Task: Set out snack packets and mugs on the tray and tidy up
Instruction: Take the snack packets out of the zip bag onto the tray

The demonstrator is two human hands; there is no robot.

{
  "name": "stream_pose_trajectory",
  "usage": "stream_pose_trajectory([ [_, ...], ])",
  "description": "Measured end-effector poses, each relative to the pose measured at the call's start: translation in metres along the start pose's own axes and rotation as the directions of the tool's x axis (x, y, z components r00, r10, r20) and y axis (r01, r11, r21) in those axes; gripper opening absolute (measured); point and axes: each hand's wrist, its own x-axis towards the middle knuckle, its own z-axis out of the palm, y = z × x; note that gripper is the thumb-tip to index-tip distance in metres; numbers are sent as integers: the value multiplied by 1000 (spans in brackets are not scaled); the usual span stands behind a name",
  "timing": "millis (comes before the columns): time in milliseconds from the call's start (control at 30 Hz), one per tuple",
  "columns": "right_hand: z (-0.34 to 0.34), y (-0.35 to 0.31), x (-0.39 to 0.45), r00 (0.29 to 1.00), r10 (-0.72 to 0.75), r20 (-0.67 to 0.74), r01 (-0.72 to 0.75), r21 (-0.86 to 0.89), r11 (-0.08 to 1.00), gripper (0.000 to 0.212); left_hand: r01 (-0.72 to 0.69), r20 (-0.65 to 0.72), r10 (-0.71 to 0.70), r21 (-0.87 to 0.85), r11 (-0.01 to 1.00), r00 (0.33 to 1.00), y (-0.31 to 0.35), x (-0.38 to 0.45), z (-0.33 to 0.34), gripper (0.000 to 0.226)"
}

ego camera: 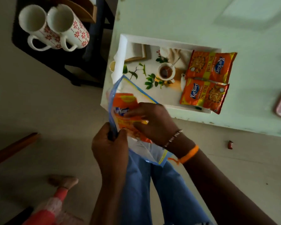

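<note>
Your left hand (109,142) grips the clear blue-edged zip bag (146,153) at its edge; right hand (150,122) pinches an orange snack packet (123,103) — white rectangular tray's (122,51) left half unoccupied.

Two snack packets (210,65) (203,96) lie side by side on the tray's (169,40) right part, atop the table (185,17). Two mugs (37,28) (68,28) stand touching on a stool (44,56) left of the table. Near the tray's front-left corner, a third packet (125,108) sits in a zip bag (152,153).
</note>
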Motion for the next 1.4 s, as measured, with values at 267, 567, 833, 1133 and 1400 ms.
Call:
stream_pose_trajectory([
  [267, -99, 15, 4, 936, 182, -302, -10, 494, 869, 48, -125, 117, 114, 92, 988, 987, 18, 40, 43, 40],
  [567, -144, 87, 97, 708, 469, -529, -2, 661, 750, 48, -139, 140, 116, 171, 975, 983, 16, 68, 63, 41],
  [833, -137, 134, 169, 725, 476, -497, -306, 387, 870, 42, -94, 220, 80, 54, 994, 972, 13, 70, 66, 48],
  [1133, -128, 69, 104, 817, 195, -543, -149, 128, 981, 26, -23, 192, 20, 13, 1000, 981, 10, 68, 65, 33],
  [1400, 4, 41, 64, 830, 346, 439, -218, -315, 924, 42, 68, 148, -68, 5, 998, 987, 2, 38, 30, 33],
])
